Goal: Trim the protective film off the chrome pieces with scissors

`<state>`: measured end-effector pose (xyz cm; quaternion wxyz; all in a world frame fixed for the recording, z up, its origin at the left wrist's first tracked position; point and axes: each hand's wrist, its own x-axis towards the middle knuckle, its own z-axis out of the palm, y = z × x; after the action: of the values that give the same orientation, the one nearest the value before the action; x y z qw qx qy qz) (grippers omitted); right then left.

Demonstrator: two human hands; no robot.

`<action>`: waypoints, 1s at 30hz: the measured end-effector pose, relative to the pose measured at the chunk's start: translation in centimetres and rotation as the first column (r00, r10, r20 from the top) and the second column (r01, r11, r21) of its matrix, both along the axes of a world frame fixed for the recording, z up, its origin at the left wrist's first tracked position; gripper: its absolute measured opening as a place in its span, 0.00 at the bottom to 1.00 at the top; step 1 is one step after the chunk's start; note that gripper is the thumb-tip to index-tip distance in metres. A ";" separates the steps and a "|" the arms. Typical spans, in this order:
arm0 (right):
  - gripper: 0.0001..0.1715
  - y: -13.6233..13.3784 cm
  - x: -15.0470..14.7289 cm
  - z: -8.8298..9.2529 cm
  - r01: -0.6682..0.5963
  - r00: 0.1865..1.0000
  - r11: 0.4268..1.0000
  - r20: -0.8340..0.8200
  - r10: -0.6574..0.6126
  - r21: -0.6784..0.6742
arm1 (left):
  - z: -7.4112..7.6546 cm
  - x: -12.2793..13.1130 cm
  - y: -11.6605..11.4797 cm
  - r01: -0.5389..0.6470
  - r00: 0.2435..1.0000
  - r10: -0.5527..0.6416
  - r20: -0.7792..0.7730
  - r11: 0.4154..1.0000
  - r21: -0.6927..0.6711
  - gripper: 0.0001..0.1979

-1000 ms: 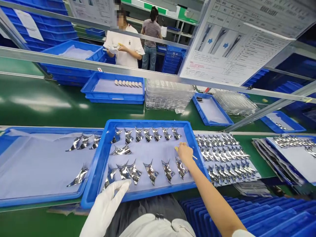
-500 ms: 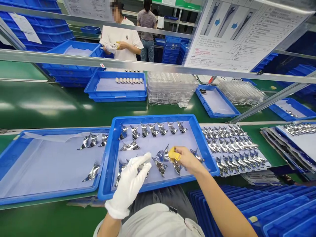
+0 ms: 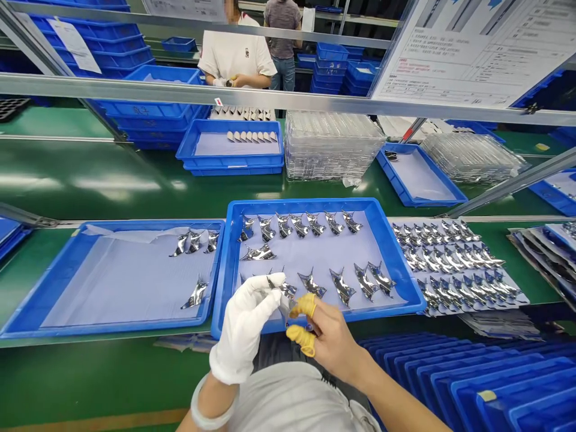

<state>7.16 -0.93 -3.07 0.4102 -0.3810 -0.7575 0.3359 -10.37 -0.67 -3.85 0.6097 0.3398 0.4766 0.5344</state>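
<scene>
My left hand (image 3: 246,327), in a white glove, pinches a shiny curved metal piece (image 3: 288,290) between thumb and fingers above the front edge of the middle blue tray (image 3: 396,294). Close beside it is my right hand (image 3: 324,333), with yellow finger cots on. Its thumb and index finger are apart, the index tip near the lower end of the piece; whether they touch is unclear. More metal pieces (image 3: 342,287) lie on the white sheet of the tray, in a back row and a front row. The glove hides part of the front row.
Left stands another blue tray (image 3: 112,330) holding a few pieces. A white board (image 3: 517,298) of metal pieces lies at right, above stacked blue trays (image 3: 450,378). Clear plastic trays (image 3: 330,147) are piled behind. A metal rail (image 3: 270,98) crosses ahead; two people are beyond it.
My right hand has left the metal piece it held and come toward my left hand. One more piece now lies at the right of the front row. The view has shifted left.
</scene>
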 end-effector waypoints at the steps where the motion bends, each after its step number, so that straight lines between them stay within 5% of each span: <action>1: 0.09 -0.3 -0.3 -0.5 -0.002 1.000 0.998 0.031 0.000 0.056 | 0.2 -0.2 -0.1 -0.023 1.000 0.023 -0.013 1.000 -0.003 0.16; 8: 0.11 -1.0 -2.6 -1.2 0.047 0.999 0.987 -0.023 -0.044 0.151 | 1.0 -2.0 -0.7 -0.254 0.936 0.254 -0.245 0.967 0.034 0.15; 12: 0.12 -0.7 -3.4 -0.5 -0.003 0.989 0.993 -0.147 -0.015 -0.120 | 0.6 -3.6 -1.4 -0.278 0.941 0.292 -0.169 0.955 0.102 0.17; 15: 0.14 -0.4 -3.7 -0.5 -0.111 0.965 0.929 -0.260 0.016 -0.354 | 0.4 -4.6 -1.6 -0.303 0.941 0.318 -0.118 0.944 0.127 0.15; 24: 0.19 0.5 -5.0 -0.2 -0.445 0.858 0.692 -0.491 0.148 -0.568 | 2.2 -7.4 -0.8 0.010 0.994 -0.008 -0.107 1.000 0.010 0.16; 27: 0.18 0.7 -5.2 0.1 -0.461 0.866 0.676 -0.459 0.200 -0.575 | 2.4 -7.8 -0.8 0.074 0.985 -0.077 -0.157 0.997 -0.023 0.11; 30: 0.14 0.8 -5.1 0.5 -0.434 0.888 0.722 -0.389 0.244 -0.539 | 2.0 -7.8 -0.7 0.022 0.980 -0.020 -0.197 1.000 0.006 0.11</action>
<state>2.08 -0.09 -2.53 0.3014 -0.2922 -0.5956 0.6849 -18.18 -1.40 -1.81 0.5638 0.3986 0.5288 0.4936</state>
